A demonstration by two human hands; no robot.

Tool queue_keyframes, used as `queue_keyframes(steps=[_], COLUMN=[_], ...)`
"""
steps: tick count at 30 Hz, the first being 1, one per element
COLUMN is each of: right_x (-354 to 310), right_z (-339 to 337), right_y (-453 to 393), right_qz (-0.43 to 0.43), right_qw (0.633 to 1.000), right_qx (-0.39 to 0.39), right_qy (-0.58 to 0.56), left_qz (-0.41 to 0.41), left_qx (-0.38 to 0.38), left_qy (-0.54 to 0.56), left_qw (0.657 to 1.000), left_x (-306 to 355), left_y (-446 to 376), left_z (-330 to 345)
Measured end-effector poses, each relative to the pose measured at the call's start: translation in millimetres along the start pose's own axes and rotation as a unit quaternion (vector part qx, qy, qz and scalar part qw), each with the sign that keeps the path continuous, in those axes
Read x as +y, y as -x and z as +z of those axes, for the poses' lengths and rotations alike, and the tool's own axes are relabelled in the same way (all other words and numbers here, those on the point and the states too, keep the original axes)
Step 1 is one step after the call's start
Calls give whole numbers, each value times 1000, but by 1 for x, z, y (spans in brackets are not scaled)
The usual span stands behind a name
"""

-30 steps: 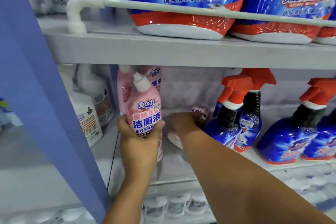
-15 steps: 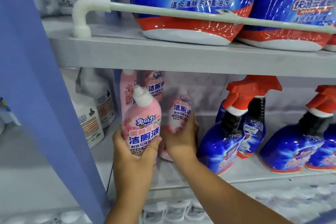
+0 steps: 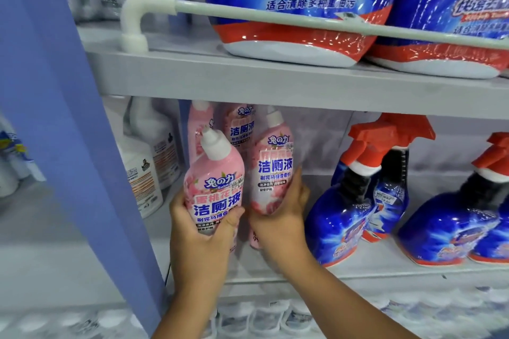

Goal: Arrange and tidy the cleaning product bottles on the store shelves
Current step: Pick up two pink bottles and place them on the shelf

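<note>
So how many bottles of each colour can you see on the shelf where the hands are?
Pink bottles: 4, one in the left hand, one in the right hand, two behind
Blue spray bottles: 4 in view
White bottles: 2
Total: 10

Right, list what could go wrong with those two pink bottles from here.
1. The right hand holds its pink bottle tilted, close to the blue spray bottle; setting it down could knock that sprayer.
2. The left hand grips the front pink bottle near its base, so it may tip when released.
</note>
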State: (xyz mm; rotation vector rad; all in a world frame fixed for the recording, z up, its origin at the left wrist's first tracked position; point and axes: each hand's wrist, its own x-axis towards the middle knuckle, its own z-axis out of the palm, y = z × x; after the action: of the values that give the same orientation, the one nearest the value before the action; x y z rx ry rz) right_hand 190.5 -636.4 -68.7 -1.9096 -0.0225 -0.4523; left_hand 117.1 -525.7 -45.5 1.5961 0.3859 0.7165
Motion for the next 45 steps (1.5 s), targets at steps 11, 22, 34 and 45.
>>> queue_keyframes(steps=[11,22,34,45], right_x=[-12,-24,-73,-66], right_z=[-21,-44,-137,-156], right_y=[21,28,78,136], right_qz=[2,59,24,58], right_qw=[996,988,964,923], right_qx=[7,-60,-90,-252], right_qy=[-90,-126,-249,-286], left_qz=[-4,-56,16,-65], left_qx=[-8,-80,-70,64], left_qy=[-5,33,26,-10], left_qw=[1000,995,997,996], left_x=[0,-4,84,85], left_y=[1,4,94,162], left_z=[-4,-19,-43,-137])
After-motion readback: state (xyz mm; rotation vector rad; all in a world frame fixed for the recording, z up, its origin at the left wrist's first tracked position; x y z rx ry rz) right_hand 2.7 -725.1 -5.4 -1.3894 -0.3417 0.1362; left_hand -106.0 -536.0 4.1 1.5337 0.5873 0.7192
